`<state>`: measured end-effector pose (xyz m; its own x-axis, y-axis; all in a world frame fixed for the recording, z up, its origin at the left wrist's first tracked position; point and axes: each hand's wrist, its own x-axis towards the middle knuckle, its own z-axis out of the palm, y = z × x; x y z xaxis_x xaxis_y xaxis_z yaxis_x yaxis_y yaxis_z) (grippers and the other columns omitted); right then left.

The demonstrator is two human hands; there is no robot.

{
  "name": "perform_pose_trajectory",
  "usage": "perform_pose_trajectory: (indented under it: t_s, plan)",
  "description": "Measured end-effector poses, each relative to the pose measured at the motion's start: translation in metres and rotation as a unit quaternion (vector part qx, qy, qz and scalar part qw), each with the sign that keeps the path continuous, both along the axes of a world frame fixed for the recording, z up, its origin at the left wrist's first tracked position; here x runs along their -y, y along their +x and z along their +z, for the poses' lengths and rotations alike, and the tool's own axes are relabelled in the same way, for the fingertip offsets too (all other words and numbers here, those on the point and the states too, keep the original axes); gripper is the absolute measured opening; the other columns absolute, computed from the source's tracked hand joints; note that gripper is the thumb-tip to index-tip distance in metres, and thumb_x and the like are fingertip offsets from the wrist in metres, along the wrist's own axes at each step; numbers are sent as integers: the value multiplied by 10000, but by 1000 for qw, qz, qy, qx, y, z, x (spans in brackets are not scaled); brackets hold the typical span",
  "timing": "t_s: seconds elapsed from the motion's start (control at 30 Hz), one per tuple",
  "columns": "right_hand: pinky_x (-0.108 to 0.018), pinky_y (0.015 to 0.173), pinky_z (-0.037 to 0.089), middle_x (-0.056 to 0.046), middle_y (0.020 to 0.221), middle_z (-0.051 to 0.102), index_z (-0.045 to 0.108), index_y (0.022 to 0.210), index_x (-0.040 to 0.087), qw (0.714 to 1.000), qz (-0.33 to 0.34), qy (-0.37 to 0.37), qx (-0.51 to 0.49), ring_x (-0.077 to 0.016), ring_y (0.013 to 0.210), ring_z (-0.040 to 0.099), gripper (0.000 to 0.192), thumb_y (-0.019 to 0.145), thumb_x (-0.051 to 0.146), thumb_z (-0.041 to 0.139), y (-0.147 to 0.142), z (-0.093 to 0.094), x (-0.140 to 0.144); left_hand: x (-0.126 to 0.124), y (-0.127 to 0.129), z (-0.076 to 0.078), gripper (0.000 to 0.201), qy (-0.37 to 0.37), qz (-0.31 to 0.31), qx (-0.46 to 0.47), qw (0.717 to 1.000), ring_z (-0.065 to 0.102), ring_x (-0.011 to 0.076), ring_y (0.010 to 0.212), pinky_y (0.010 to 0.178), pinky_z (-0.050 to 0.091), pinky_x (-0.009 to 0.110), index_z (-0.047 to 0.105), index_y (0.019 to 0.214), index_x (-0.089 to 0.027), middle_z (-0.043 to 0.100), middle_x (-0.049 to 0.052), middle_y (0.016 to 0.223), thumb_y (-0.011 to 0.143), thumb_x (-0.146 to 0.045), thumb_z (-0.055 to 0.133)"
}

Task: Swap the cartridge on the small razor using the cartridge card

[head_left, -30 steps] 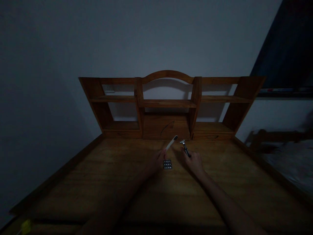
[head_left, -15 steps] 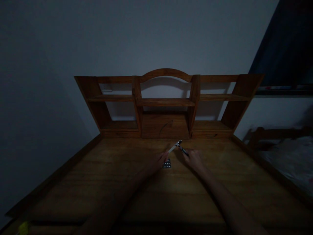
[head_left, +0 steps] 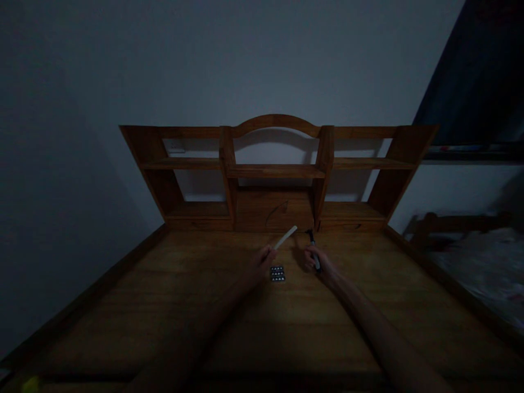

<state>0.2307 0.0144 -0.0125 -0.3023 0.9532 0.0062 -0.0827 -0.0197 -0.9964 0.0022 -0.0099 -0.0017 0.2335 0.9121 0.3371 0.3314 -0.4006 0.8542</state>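
My left hand (head_left: 262, 258) is closed around the lower end of a pale flat stick (head_left: 285, 237), which slants up to the right. My right hand (head_left: 317, 258) is wrapped round the grey and black handle of what looks like a razor (head_left: 313, 240), its dark T-shaped head pointing up and away. The stick and the razor are apart. Between my hands, closer to the left one, a small dark pack (head_left: 277, 274) with rows of light pieces lies on the wooden desk (head_left: 254, 316). Dim light hides the finer details.
A wooden shelf unit (head_left: 277, 171) with several compartments stands along the back of the desk against the wall (head_left: 262, 60). Raised edges run down both sides of the desk. At the right is a wooden frame (head_left: 454, 222) with pale crumpled material (head_left: 483, 262). A yellow thing (head_left: 30, 384) shows bottom left.
The stick and the razor, touching or overlapping at their tips before, are now separated. My right hand has turned the razor more upright. My left hand has moved slightly left, uncovering the dark pack.
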Motion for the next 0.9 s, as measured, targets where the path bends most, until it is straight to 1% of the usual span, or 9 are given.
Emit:
perform_pose_trajectory:
  t_s: [0.07, 0.1, 0.23, 0.33, 0.47, 0.57, 0.7, 0.8, 0.9]
  plan:
    - [-240, 379, 245, 56, 394, 269, 320, 442, 225, 995, 72, -39, -51, -95, 340, 275, 454, 807, 473, 426, -8, -3, 4, 1, 1, 1, 373, -1, -2, -18, 1000, 415, 110, 622, 569, 346, 221, 472, 730, -194, 419, -39, 659, 906, -510, 382]
    - [-239, 377, 239, 58, 394, 271, 324, 445, 221, 992, 95, -52, -69, -93, 336, 275, 449, 807, 460, 441, -11, -4, 7, 1, 2, 2, 368, -1, -6, -27, 1000, 417, 111, 619, 567, 344, 221, 474, 739, -194, 422, -39, 656, 907, -509, 380]
    - [-233, 371, 210, 62, 390, 270, 335, 446, 208, 981, 131, -75, -121, -84, 329, 265, 449, 821, 419, 464, -19, -6, 15, 0, 3, -1, 354, -2, -17, -49, 999, 467, 117, 634, 583, 360, 224, 504, 779, -198, 478, -37, 671, 915, -496, 371]
    - [-226, 360, 168, 73, 400, 236, 326, 459, 204, 973, 126, -93, -170, -71, 333, 196, 437, 824, 389, 480, -21, -3, 19, -6, 1, -8, 356, 8, 6, -58, 998, 507, 128, 673, 616, 381, 233, 524, 784, -200, 532, -25, 709, 918, -492, 370]
    - [-212, 378, 185, 69, 419, 226, 322, 466, 193, 964, 100, -105, -222, -69, 375, 192, 439, 838, 336, 507, -17, 6, 21, -10, -2, -11, 365, 10, 34, -54, 998, 528, 139, 703, 636, 400, 241, 534, 788, -201, 556, -14, 733, 920, -497, 365]
    - [-215, 373, 176, 67, 418, 214, 315, 462, 193, 960, 105, -113, -233, -72, 385, 171, 452, 840, 339, 514, -17, 9, 23, -7, -4, -7, 366, 9, 37, -40, 998, 528, 135, 690, 641, 407, 242, 536, 791, -201, 552, -17, 725, 923, -497, 366]
    - [-212, 370, 163, 70, 422, 222, 327, 486, 192, 957, 114, -133, -229, -71, 389, 162, 432, 840, 338, 525, -21, 10, 28, 1, -1, 0, 353, 9, 20, -59, 998, 533, 141, 673, 617, 407, 248, 564, 825, -207, 573, -6, 731, 918, -493, 379]
    - [-210, 370, 174, 67, 420, 241, 327, 492, 192, 955, 113, -143, -235, -70, 387, 171, 413, 825, 318, 535, -21, 12, 30, 3, 0, 2, 353, 9, 29, -73, 997, 571, 166, 753, 683, 441, 269, 592, 900, -216, 625, 18, 816, 918, -497, 380]
    - [-207, 369, 188, 64, 411, 249, 306, 482, 195, 951, 108, -138, -253, -69, 385, 175, 424, 804, 316, 556, -16, 13, 27, 2, -1, 1, 365, 9, 33, -75, 997, 589, 162, 780, 727, 455, 274, 589, 937, -213, 642, 19, 856, 928, -501, 364]
